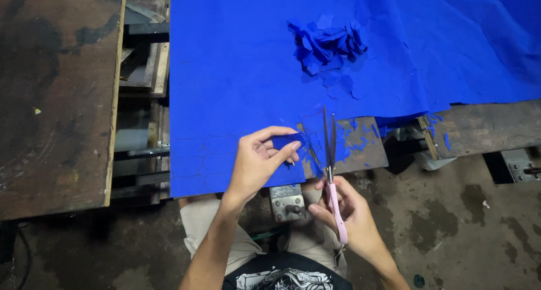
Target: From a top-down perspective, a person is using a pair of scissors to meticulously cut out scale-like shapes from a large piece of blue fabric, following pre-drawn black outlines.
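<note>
Head view: left hand [260, 160] pinches a blue scrap [287, 140] at the sheet [236, 70] edge; right hand [345, 211] grips pink-handled scissors [331, 171], blades nearly closed, above the bench [366, 146].

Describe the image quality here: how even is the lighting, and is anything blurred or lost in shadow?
Head view: light falls brightest on the blue sheet, which looks saturated; the scrap pile casts soft shadows. Left hand, right hand and scissors are sharp, no motion blur. The wooden bench at left and the floor are dim, and the gaps between them are too dark to read.
</note>
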